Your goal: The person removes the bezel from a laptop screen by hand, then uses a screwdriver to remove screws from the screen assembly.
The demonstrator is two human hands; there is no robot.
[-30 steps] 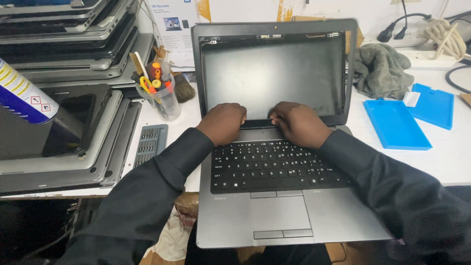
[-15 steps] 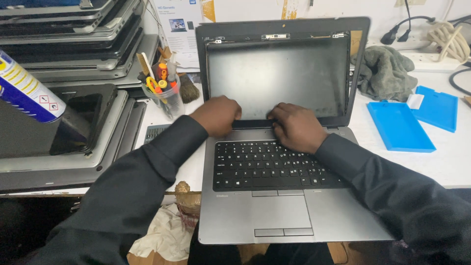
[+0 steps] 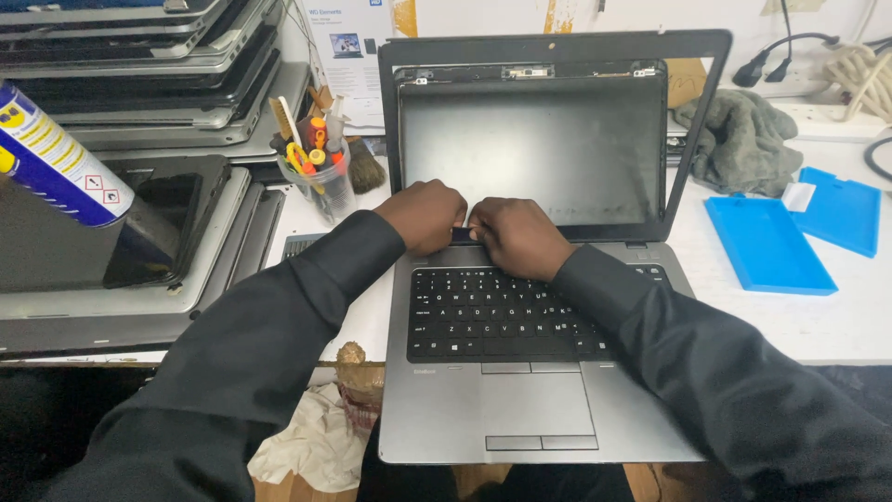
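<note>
White table (image 3: 818, 321) carries an open grey laptop (image 3: 520, 400) at its front edge before you, the touchpad nearest you and the black keyboard (image 3: 506, 311) beyond it; past the keys your left hand (image 3: 426, 216) and right hand (image 3: 517, 236) sit knuckle to knuckle at the hinge strip, fingers curled down and pinching the bottom edge of the dark screen (image 3: 534, 149), whose bezel is off. Toward the table's right edge lies a blue tray (image 3: 767, 246); at its left, stacked laptops (image 3: 130, 84) and a cup of tools (image 3: 316, 172); a grey cloth (image 3: 743, 139) sits far right.
</note>
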